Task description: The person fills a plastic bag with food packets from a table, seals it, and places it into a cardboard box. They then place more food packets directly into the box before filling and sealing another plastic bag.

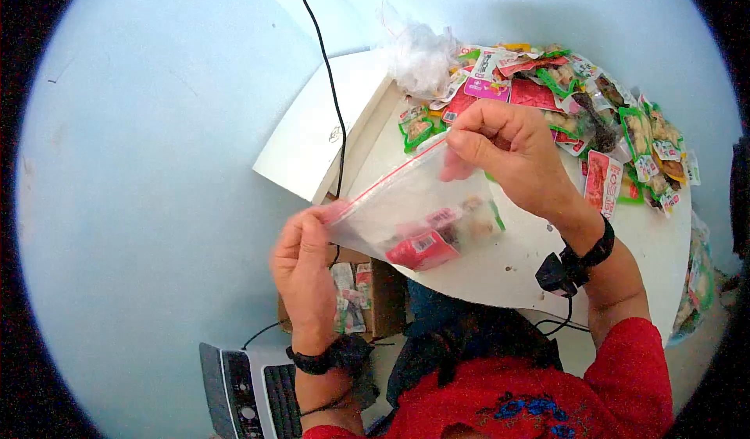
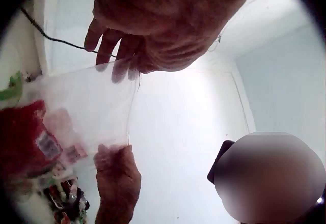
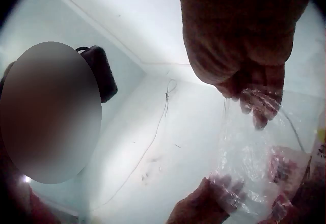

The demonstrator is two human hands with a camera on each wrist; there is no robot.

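A clear zip bag (image 1: 367, 224) with a red strip along its top edge hangs between both hands, tilted over the table. Small packets (image 1: 426, 248), red and green-edged, lie inside it. The left hand (image 1: 308, 271) pinches one top corner; the right hand (image 1: 512, 154) pinches the other. In the left wrist view the left hand (image 2: 158, 25) is above, with fingers at the bag (image 2: 86, 107), and the right hand (image 2: 118, 180) below. The right wrist view has the right hand (image 3: 244, 46) holding the bag (image 3: 249, 152), with the left hand (image 3: 206, 201) at its lower side.
Many small packets (image 1: 531, 91) are heaped along the far and right side of the white table (image 1: 500, 283). Crumpled clear plastic (image 1: 422, 60) lies beside a white box (image 1: 320, 126). A cardboard box (image 1: 383, 298) with packets stands below. A black cable (image 1: 328, 72) hangs down.
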